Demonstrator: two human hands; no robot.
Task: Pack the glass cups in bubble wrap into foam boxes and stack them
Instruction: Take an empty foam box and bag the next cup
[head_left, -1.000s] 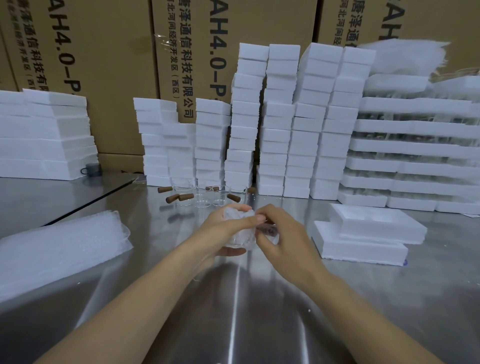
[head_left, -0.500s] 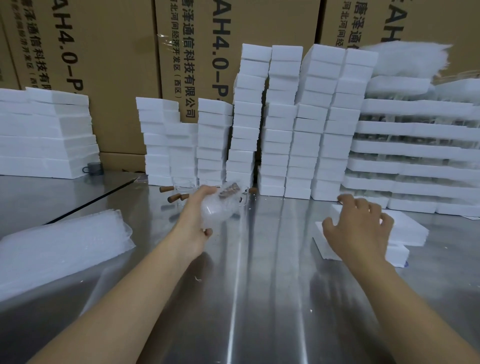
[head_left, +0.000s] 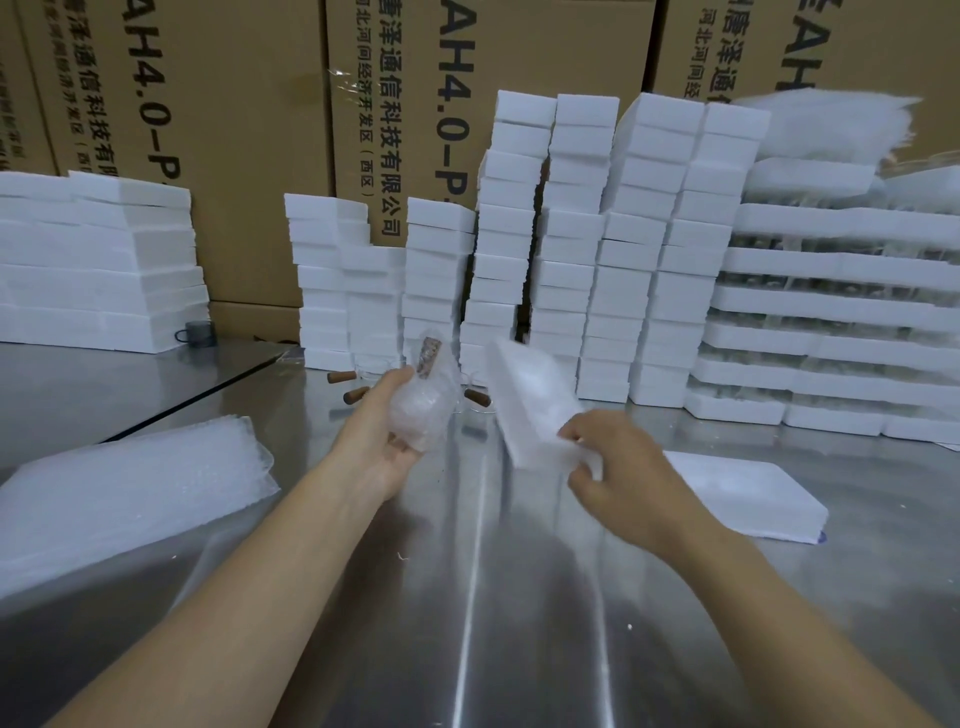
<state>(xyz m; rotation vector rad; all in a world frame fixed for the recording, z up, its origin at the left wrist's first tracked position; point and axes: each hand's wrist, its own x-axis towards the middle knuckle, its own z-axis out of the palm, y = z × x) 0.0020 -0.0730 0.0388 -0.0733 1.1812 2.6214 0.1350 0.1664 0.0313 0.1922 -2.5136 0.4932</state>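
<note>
Fingers of left hand (head_left: 384, 434) curl round bubble-wrapped glass cup (head_left: 423, 410), held up left of the flat foam slab (head_left: 748, 499); right hand (head_left: 621, 467) fingertips pinch a tilted foam box half (head_left: 530, 405) just left of that slab. Step looks like boxing the wrapped cup; next needs box hollow turned up, then cup seated inside.

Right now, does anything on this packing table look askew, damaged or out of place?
The tall foam box stack behind the left hand sits crooked, its boxes offset rather than flush. A few white crumbs lie on the steel table. Nothing else stands out.
</note>
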